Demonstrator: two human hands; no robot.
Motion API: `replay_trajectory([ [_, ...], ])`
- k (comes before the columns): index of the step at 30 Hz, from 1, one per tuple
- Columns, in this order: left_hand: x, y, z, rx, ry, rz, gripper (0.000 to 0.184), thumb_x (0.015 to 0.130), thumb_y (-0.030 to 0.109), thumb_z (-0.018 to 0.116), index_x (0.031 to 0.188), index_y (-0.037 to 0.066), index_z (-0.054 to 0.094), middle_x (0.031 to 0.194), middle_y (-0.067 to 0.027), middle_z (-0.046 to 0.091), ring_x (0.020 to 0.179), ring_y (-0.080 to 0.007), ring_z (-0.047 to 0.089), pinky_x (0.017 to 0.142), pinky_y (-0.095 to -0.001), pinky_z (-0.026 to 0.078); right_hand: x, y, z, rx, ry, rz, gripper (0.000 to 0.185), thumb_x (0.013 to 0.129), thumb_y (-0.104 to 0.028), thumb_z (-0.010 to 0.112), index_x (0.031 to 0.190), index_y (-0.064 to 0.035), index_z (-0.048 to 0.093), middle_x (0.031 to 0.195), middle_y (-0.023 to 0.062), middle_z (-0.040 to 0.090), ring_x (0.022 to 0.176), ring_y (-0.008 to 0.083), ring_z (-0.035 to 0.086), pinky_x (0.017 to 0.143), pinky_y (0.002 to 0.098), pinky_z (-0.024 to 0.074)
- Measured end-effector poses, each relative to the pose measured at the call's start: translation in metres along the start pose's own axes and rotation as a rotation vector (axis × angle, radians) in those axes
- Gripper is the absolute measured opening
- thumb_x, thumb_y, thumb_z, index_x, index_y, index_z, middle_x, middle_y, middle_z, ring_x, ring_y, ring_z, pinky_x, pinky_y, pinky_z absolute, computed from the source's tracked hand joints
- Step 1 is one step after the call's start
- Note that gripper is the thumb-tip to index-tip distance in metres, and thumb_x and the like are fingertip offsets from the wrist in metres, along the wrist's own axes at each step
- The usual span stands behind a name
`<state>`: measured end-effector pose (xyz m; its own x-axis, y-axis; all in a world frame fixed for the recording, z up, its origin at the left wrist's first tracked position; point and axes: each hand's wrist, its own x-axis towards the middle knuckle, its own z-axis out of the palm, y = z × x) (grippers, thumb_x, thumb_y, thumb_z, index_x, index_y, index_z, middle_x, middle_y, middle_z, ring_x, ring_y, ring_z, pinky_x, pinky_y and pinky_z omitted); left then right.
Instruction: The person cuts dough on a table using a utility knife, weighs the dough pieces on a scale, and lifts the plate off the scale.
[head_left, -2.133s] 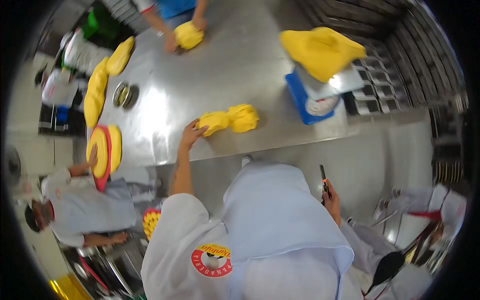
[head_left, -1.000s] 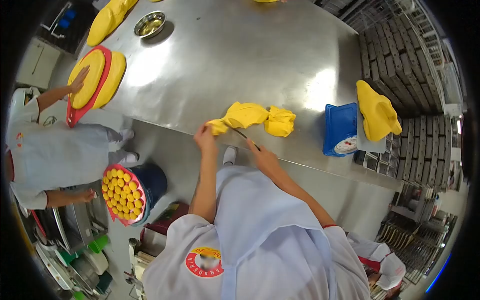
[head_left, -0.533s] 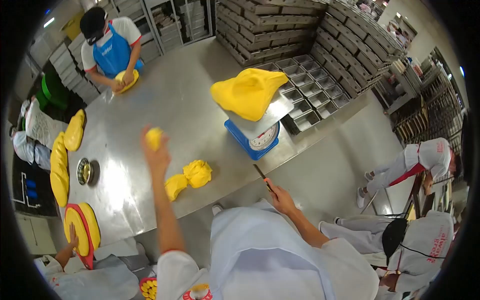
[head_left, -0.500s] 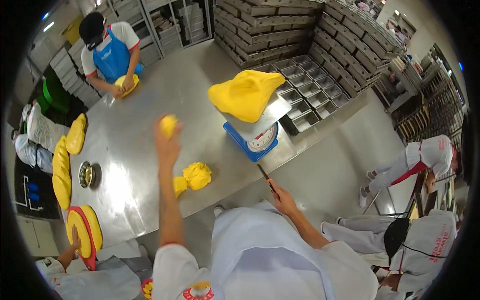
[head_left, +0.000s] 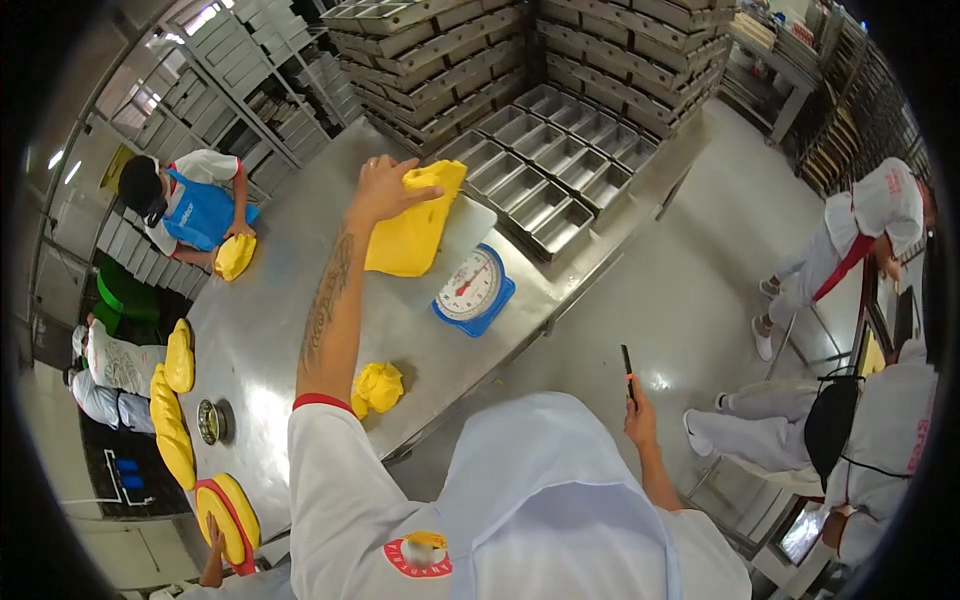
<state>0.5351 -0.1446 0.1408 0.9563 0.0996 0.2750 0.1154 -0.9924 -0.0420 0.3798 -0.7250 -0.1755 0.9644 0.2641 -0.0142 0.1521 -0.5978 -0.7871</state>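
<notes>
My left hand (head_left: pixel 388 190) reaches over the scale and grips the upper end of a large, smooth piece of yellow dough (head_left: pixel 410 235). That dough lies on the metal plate of a blue dial scale (head_left: pixel 472 290) and overhangs its left side. My right hand (head_left: pixel 640 418) is closed around the orange and black handle of a knife (head_left: pixel 629 375), held over the floor with its dark blade pointing up. A crumpled lump of yellow dough (head_left: pixel 379 386) rests on the table beside my left forearm, which partly hides it.
Metal loaf pans (head_left: pixel 548 215) cover the table's far right, below tall pan stacks (head_left: pixel 430 75). Dough rolls (head_left: pixel 170 425) and a metal bowl (head_left: pixel 211 421) lie on the left of the steel table (head_left: pixel 300 400). A co-worker in a blue apron (head_left: pixel 198 212) handles dough.
My left hand has moved from above the table, where it held a small dough piece, to the large dough on the scale. The knife has shifted right, and the view has turned.
</notes>
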Motion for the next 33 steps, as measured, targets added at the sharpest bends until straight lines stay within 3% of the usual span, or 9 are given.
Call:
replay_trajectory([
  [1, 0.0, 0.003, -0.001, 0.007, -0.018, 0.001, 0.061, 0.078, 0.054, 0.077, 0.122, 0.012, 0.07, 0.115, -0.012, 0.062, 0.111, -0.0324, 0.055, 0.096, -0.0393, 0.046, -0.001, 0.012, -0.005, -0.049, 0.016, -0.014, 0.057, 0.097, 0.004, 0.048, 0.151, -0.0122, 0.043, 0.078, 0.0109, 0.055, 0.063, 0.0182, 0.052, 0.061, 0.0296, 0.046],
  [4, 0.0, 0.013, -0.009, -0.104, 0.218, 0.163, 0.049, 0.08, 0.04, 0.079, 0.119, 0.01, 0.071, 0.114, -0.0115, 0.063, 0.109, -0.0317, 0.058, 0.095, -0.0403, 0.047, -0.005, 0.06, -0.005, -0.096, 0.116, -0.122, 0.056, 0.098, 0.003, 0.047, 0.152, -0.0105, 0.041, 0.076, 0.0104, 0.053, 0.061, 0.0186, 0.048, 0.059, 0.0297, 0.0428],
  [7, 0.003, 0.008, -0.003, -0.327, 0.148, 0.137, 0.038, 0.084, 0.025, 0.077, 0.118, 0.009, 0.071, 0.111, -0.0115, 0.065, 0.103, -0.0307, 0.061, 0.092, -0.0414, 0.048, -0.011, 0.099, 0.0, -0.133, 0.116, -0.075, 0.055, 0.1, -0.001, 0.046, 0.153, -0.0133, 0.04, 0.074, 0.0072, 0.051, 0.057, 0.0156, 0.048, 0.055, 0.0296, 0.0453],
  [10, 0.001, 0.011, 0.002, -0.158, 0.313, 0.204, 0.028, 0.088, 0.016, 0.071, 0.115, 0.008, 0.071, 0.107, -0.0112, 0.066, 0.101, -0.0302, 0.063, 0.09, -0.0408, 0.049, -0.014, 0.123, 0.007, -0.119, 0.101, -0.039, 0.054, 0.102, -0.004, 0.045, 0.154, -0.0166, 0.038, 0.073, 0.0032, 0.049, 0.05, 0.0124, 0.048, 0.047, 0.03, 0.0464],
  [13, 0.0, 0.005, 0.013, -0.126, 0.247, 0.103, 0.028, 0.096, 0.024, 0.063, 0.117, 0.008, 0.07, 0.11, -0.0108, 0.066, 0.106, -0.031, 0.062, 0.092, -0.042, 0.048, -0.02, 0.141, 0.017, -0.103, 0.109, -0.046, 0.054, 0.104, -0.006, 0.045, 0.155, -0.019, 0.036, 0.073, 0.0013, 0.05, 0.046, 0.0105, 0.048, 0.041, 0.0306, 0.0453],
  [19, -0.001, 0.012, -0.006, -0.327, 0.083, -0.17, 0.055, 0.105, 0.05, 0.039, 0.131, 0.009, 0.064, 0.133, -0.016, 0.059, 0.123, -0.0338, 0.056, 0.104, -0.0424, 0.043, -0.056, 0.196, 0.045, -0.016, 0.078, 0.091, 0.056, 0.103, -0.005, 0.045, 0.156, -0.0219, 0.035, 0.077, 0.0025, 0.05, 0.044, 0.0101, 0.047, 0.039, 0.0296, 0.0468],
  [22, 0.005, 0.011, -0.008, -0.315, 0.231, -0.069, 0.057, 0.104, 0.052, 0.039, 0.136, 0.01, 0.061, 0.139, -0.0175, 0.055, 0.129, -0.0342, 0.053, 0.107, -0.0409, 0.041, -0.076, 0.221, 0.054, 0.051, 0.084, 0.176, 0.057, 0.103, -0.004, 0.045, 0.156, -0.0239, 0.035, 0.077, 0.0027, 0.048, 0.043, 0.0108, 0.048, 0.039, 0.03, 0.0479],
  [27, 0.007, 0.02, -0.021, -0.281, 0.271, -0.07, 0.054, 0.105, 0.048, 0.042, 0.137, 0.009, 0.059, 0.139, -0.019, 0.054, 0.129, -0.0353, 0.051, 0.107, -0.041, 0.041, -0.098, 0.258, 0.058, 0.096, 0.091, 0.367, 0.059, 0.102, -0.004, 0.046, 0.156, -0.0252, 0.034, 0.077, 0.0035, 0.049, 0.043, 0.012, 0.05, 0.038, 0.0313, 0.049],
  [33, -0.01, 0.044, -0.032, -0.15, 0.394, 0.008, 0.047, 0.104, 0.041, 0.049, 0.135, 0.007, 0.06, 0.139, -0.0185, 0.053, 0.129, -0.0354, 0.05, 0.107, -0.0431, 0.041, -0.102, 0.264, 0.061, 0.131, 0.117, 0.39, 0.059, 0.102, -0.004, 0.046, 0.156, -0.0251, 0.035, 0.077, 0.0042, 0.05, 0.043, 0.0129, 0.05, 0.037, 0.0324, 0.0485],
])
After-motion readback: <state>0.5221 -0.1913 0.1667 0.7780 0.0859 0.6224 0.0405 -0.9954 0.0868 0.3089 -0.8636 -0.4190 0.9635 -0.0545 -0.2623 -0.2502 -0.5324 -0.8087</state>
